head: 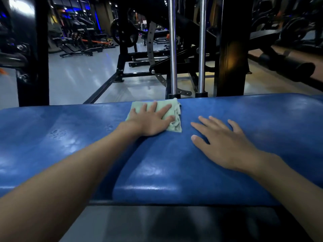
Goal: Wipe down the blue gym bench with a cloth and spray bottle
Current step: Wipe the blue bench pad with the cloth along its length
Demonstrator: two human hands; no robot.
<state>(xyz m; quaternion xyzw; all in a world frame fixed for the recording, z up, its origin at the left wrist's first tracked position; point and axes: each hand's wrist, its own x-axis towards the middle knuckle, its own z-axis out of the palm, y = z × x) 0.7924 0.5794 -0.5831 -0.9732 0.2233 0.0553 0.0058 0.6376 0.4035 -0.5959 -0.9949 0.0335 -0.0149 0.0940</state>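
The blue gym bench [244,172] runs across the whole view, its padding glossy, with wet droplets on the left part. A pale green cloth [172,105] lies folded near the bench's far edge. My left hand [151,120] presses flat on the cloth, fingers spread and pointing right. My right hand [221,143] rests flat on the bare padding just right of the cloth, fingers apart, holding nothing. No spray bottle is in view.
Two chrome guide rods [172,49] and a black machine frame [232,49] stand right behind the bench. A thick black post [33,55] rises at the left. A black padded bar [286,65] juts in at the right. Grey floor and more machines lie beyond.
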